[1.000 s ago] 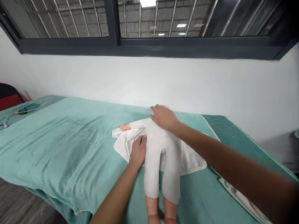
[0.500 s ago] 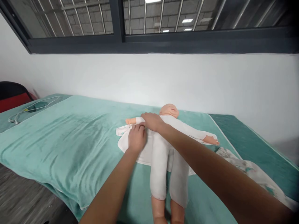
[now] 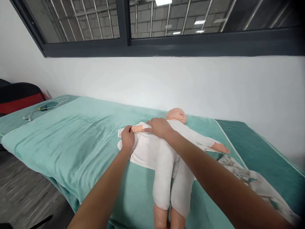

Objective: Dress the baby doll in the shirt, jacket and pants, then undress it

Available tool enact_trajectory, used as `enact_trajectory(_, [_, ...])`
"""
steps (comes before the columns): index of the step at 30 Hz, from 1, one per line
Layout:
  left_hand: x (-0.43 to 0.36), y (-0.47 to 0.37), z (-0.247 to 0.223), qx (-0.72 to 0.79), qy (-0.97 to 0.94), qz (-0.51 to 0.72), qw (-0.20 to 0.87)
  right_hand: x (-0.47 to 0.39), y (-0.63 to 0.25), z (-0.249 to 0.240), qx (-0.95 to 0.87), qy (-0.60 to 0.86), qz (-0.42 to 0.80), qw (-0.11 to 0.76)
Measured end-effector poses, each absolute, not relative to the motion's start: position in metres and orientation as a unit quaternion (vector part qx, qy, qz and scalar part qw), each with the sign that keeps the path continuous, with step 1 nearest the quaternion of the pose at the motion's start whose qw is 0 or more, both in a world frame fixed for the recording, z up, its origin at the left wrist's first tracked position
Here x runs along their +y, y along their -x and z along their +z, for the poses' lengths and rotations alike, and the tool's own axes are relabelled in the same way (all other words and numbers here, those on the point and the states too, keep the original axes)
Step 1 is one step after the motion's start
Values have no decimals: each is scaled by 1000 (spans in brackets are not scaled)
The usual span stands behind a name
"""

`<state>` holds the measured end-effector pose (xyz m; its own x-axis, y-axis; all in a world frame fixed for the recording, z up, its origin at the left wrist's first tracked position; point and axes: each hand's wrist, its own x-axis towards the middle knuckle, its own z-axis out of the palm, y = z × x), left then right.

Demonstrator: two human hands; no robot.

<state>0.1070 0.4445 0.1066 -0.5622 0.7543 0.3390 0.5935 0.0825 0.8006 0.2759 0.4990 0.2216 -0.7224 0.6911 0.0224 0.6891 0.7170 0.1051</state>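
Observation:
A baby doll in a white suit lies on its back, bare feet end toward me, one arm stretched out to the right. A white baby shirt is spread under its body on the left side. My left hand is closed at the doll's small hand, its fingertips pinching the end of it. My right hand lies over the doll's upper arm near the chest, thumb and fingers on either side of the arm. Part of that arm is hidden beneath it.
A green blanket covers the bed. Printed cloth lies to the right of the doll. A white cable rests at the far left, near a black and red chair. A white wall and window stand behind.
My left hand has moved left and up from the shirt beside the doll to the doll's hand. The doll's forearm sleeve is less visible now. My right hand stays over the arm.

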Motion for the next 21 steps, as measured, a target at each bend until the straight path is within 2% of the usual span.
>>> enact_trajectory(6, [436, -113, 111, 730, -452, 511, 47, 502, -267, 210, 916, -395, 58, 26])
enact_trajectory(15, [428, -140, 117, 655, -635, 408, 8, 512, -249, 192, 898, -438, 38, 9])
enact_trajectory(21, [435, -130, 113, 734, -534, 412, -75, 509, -254, 194, 905, -424, 34, -11])
